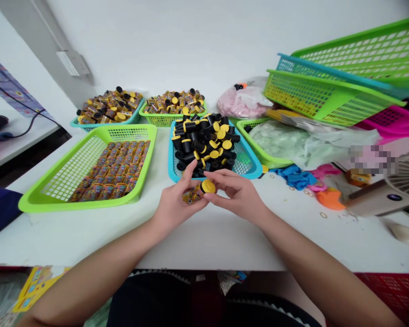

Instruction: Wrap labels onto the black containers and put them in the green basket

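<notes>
Just below blue basket rim (171,150), left hand (176,203), right hand (236,194) hold yellow-capped tube (199,191).

Bare left hand (173,204), bare right hand (236,195), bare forearms (88,277); dark garment (150,299) at lap.

A small cylindrical plastic bottle (195,193) shows a yellow cap and a busy yellow multicoloured label — a turquoise lattice plastic basket (255,175) holds matte black cylinders (204,145) capped yellow — and a lime-green lattice plastic basket (132,131) holds multicoloured printed bottles (111,170).
</notes>
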{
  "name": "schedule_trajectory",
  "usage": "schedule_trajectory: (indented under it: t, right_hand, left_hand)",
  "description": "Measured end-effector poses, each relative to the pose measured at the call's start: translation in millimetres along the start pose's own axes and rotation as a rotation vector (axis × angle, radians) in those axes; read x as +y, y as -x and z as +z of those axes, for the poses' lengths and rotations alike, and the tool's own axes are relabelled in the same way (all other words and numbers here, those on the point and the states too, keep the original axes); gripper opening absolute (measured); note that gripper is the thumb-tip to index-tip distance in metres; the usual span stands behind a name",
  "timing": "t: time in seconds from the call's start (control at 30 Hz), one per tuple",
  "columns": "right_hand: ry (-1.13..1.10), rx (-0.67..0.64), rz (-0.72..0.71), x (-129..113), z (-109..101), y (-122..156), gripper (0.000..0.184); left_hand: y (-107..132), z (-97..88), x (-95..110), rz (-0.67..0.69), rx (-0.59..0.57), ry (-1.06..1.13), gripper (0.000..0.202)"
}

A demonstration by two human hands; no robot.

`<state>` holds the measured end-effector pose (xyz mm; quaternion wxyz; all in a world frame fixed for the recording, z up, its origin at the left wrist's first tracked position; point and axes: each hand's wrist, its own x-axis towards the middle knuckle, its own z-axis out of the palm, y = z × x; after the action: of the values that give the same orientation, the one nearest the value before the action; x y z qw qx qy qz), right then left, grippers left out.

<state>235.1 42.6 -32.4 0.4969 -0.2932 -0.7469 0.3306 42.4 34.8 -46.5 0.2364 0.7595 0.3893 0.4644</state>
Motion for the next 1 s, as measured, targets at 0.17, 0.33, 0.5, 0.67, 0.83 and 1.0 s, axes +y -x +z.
schedule_trajectory:
  t: [0.17,0.33,0.5,0.67,0.83,1.0]
  right_hand:
    - [-0.174,0.037,0.128,4.7,3.1,1.1,0.033]
    - [-0.043,-0.018,-0.086,1.4,0.1,0.1,0.019]
    - [0.273,-0.131,-0.281,-5.5,1.4,0.8,0.045]
    - [0.558,0.030,-0.355,-4.9,17.1,9.0,0.052]
    - [0.522,0.070,-0.287,-8.7,26.7,16.3,0.053]
    - [0.569,0.058,-0.341,-10.6,26.3,16.9,0.054]
  left_hand:
    - [-0.5,-0.4,-0.2,-0.054,-0.072,0.096,0.092]
    - [-4.2,-5.2,5.7,-0.193,-0.137,0.393,0.110]
    - [-10.9,-10.0,12.6,-0.367,-0.140,0.737,0.122]
    - [-9.2,0.3,13.2,-0.427,-0.127,0.764,0.121]
    - [-5.4,4.7,13.7,-0.402,-0.179,0.736,0.100]
    - [-3.3,2.5,11.5,-0.385,-0.314,0.807,0.097]
